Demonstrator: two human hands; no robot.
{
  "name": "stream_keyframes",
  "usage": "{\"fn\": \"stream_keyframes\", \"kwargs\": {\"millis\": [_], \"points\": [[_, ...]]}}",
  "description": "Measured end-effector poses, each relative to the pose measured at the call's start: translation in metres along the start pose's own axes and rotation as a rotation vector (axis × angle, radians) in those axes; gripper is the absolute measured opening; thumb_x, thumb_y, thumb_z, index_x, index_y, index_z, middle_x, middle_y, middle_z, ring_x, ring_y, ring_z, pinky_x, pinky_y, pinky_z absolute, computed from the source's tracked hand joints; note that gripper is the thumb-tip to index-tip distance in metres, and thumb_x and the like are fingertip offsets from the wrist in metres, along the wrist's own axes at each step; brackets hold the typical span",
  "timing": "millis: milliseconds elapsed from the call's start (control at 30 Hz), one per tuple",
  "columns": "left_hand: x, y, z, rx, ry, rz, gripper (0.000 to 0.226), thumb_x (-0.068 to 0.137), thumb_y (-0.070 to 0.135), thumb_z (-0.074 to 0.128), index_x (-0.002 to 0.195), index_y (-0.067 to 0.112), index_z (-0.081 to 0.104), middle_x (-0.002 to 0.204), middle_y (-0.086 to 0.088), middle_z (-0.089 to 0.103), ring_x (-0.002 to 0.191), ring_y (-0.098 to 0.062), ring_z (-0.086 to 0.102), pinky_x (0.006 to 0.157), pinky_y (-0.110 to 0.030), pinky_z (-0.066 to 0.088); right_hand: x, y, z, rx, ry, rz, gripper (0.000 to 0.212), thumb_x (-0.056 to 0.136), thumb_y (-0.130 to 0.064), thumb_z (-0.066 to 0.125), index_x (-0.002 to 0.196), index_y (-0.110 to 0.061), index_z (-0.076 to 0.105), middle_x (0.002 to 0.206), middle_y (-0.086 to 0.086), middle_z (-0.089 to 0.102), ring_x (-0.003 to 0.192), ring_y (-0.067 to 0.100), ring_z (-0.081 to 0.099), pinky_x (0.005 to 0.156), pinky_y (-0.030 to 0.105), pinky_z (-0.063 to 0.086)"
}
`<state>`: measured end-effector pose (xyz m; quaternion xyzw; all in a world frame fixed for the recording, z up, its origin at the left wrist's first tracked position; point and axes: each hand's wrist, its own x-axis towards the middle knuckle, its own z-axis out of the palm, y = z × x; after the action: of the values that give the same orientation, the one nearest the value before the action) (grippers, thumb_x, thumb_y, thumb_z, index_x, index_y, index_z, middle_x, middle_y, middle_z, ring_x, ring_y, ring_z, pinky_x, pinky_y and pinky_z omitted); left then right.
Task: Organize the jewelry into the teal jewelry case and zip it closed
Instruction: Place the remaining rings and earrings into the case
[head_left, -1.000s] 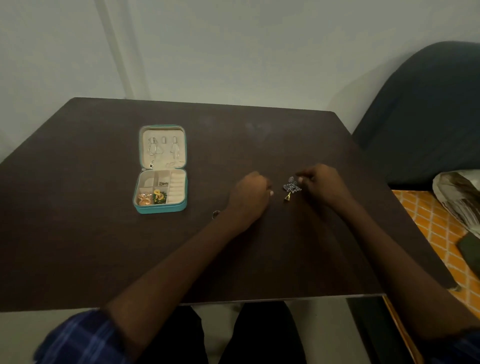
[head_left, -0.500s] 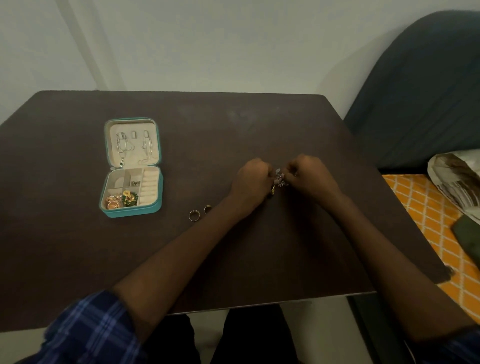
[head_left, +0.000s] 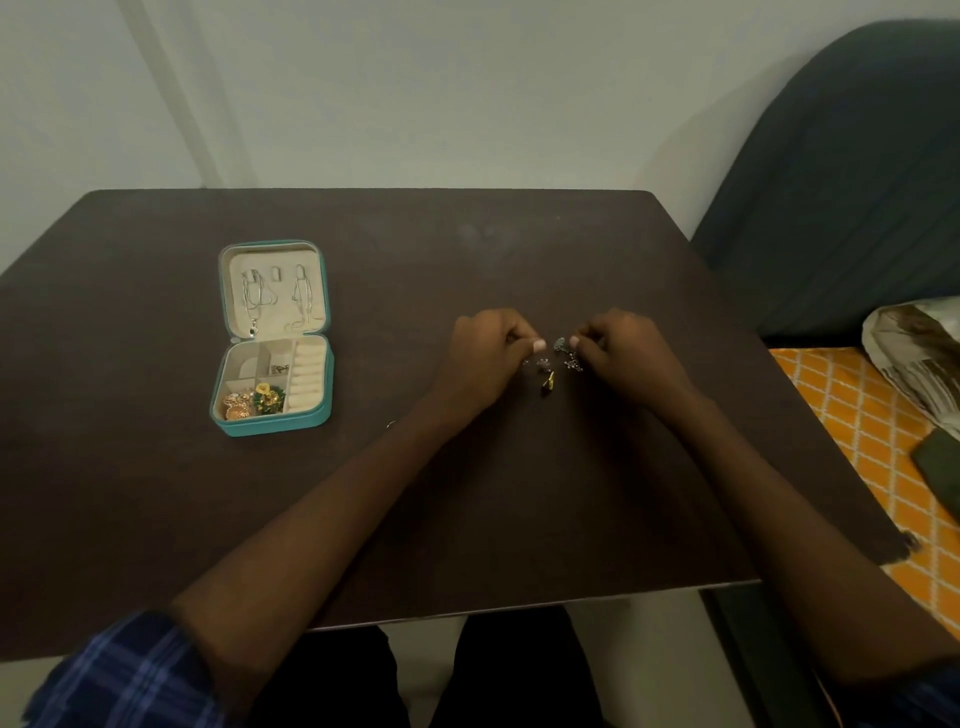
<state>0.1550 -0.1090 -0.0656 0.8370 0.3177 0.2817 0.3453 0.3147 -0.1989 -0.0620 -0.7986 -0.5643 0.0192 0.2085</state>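
The teal jewelry case (head_left: 227, 422) lies open on the left of the dark table (head_left: 519, 493). Necklaces hang in its lid and gold and green pieces fill its front compartments. At the table's middle, my left hand (head_left: 480, 366) and my right hand (head_left: 621, 358) pinch the two ends of a small silver jewelry piece (head_left: 550, 364) with a gold charm hanging from it, held just above the table. A ring (head_left: 390, 424) peeks out beside my left forearm, which hides most of it.
A dark blue chair back (head_left: 841, 171) stands to the right of the table. An orange patterned cloth (head_left: 857, 441) with a bag and a dark item on it lies at the right. A white wall is behind the table.
My hands came together over the silver piece and now hold it stretched between them. My left forearm now covers the rings. The camera view shifted.
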Motion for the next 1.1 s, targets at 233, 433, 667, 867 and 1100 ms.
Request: {"fn": "stream_keyframes", "kwargs": {"millis": [233, 433, 667, 867, 1100], "points": [[0.001, 0.003, -0.015, -0.298, -0.014, -0.149, 0.018, 0.086, 0.024, 0.065, 0.070, 0.017, 0.063, 0.058, 0.000, 0.058, 0.052, -0.008, 0.052, 0.057, -0.025, 0.049, 0.007, -0.009, 0.002, -0.122, -0.103, 0.003, 0.020, 0.088, -0.019, 0.057, 0.086, -0.001, 0.066, 0.085, 0.015, 0.064, 0.077, 0.026, 0.056, 0.065, 0.035, 0.044], [-0.003, 0.003, -0.021, -0.476, -0.052, -0.256, 0.025, 0.086, 0.025, 0.066, 0.081, 0.001, 0.068, 0.066, -0.011, 0.055, 0.054, -0.012, 0.046, 0.051, -0.024, 0.041, 0.006, -0.010, 0.000, -0.112, -0.071, 0.011, 0.023, 0.089, -0.017, 0.050, 0.078, 0.001, 0.060, 0.074, 0.012, 0.052, 0.074, 0.028, 0.053, 0.060, 0.033, 0.036], [-0.008, 0.000, -0.023, -0.442, -0.022, -0.235, 0.028, 0.087, 0.025, 0.064, 0.074, 0.000, 0.069, 0.068, -0.009, 0.067, 0.054, -0.004, 0.052, 0.058, -0.015, 0.041, -0.003, -0.013, -0.006, 0.160, -0.028, 0.084, 0.013, 0.094, -0.018, 0.047, 0.090, -0.008, 0.056, 0.078, -0.008, 0.055, 0.067, 0.007, 0.050, 0.057, 0.020, 0.037], [-0.013, 0.007, -0.029, -0.478, -0.067, -0.258, 0.022, 0.091, 0.023, 0.058, 0.086, 0.005, 0.069, 0.063, -0.002, 0.054, 0.057, -0.009, 0.050, 0.054, -0.017, 0.038, -0.002, -0.019, -0.015, 0.408, 0.103, 0.128, 0.014, 0.091, -0.017, 0.053, 0.091, -0.008, 0.064, 0.080, 0.006, 0.065, 0.069, 0.015, 0.056, 0.063, 0.018, 0.044], [-0.019, 0.023, -0.040, -0.449, -0.035, -0.296, 0.035, 0.097, 0.032, 0.047, 0.093, 0.006, 0.070, 0.052, 0.004, 0.037, 0.048, -0.005, 0.039, 0.061, -0.027, 0.044, -0.010, -0.040, -0.037, 0.838, -0.052, 0.183, 0.022, 0.094, -0.018, 0.051, 0.099, -0.003, 0.067, 0.073, 0.003, 0.060, 0.059, 0.009, 0.049, 0.057, 0.022, 0.041]]}}
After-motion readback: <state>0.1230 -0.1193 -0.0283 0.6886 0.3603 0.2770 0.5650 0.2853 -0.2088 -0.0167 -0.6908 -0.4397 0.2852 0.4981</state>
